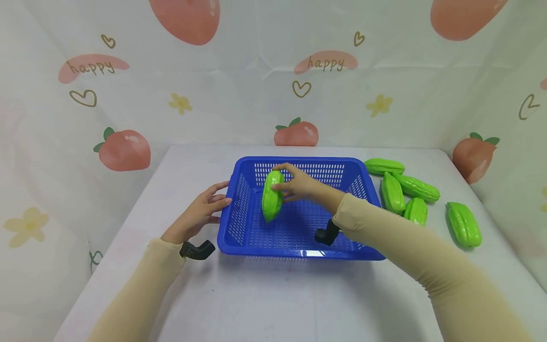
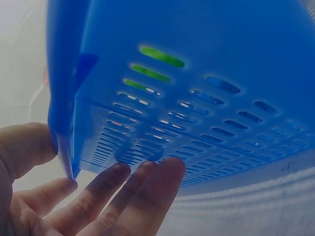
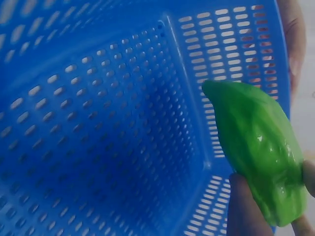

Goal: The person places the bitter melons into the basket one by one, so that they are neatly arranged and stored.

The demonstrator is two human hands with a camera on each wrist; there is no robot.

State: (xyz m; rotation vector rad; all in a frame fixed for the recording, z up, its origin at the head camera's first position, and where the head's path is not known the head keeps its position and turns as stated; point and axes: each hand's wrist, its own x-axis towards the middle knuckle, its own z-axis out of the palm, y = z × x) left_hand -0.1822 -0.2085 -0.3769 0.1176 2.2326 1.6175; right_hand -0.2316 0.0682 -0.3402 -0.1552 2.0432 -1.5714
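Observation:
My right hand [image 1: 297, 184] grips a bright green bitter melon [image 1: 272, 202] by its upper end, thumb and fingers on opposite sides. The melon is shiny and ridged, and hangs tapered end down within the left part of a blue plastic basket [image 1: 301, 253]. In the right wrist view the melon [image 3: 258, 142] stands before the basket's slotted wall. At the basket's left side, my left hand [image 1: 205, 209] holds the rim. The left wrist view shows its thumb and index finger at the rim [image 2: 64, 132], the other fingers reaching along the slotted outer wall.
Several more green bitter melons [image 1: 420, 188] lie on the white table [image 1: 273, 304] to the right of the basket, one melon [image 1: 464, 224] apart from the others. A fruit-patterned cloth [image 1: 239, 109] hangs behind and beside the table. My right forearm [image 1: 397, 242] crosses the basket's right front.

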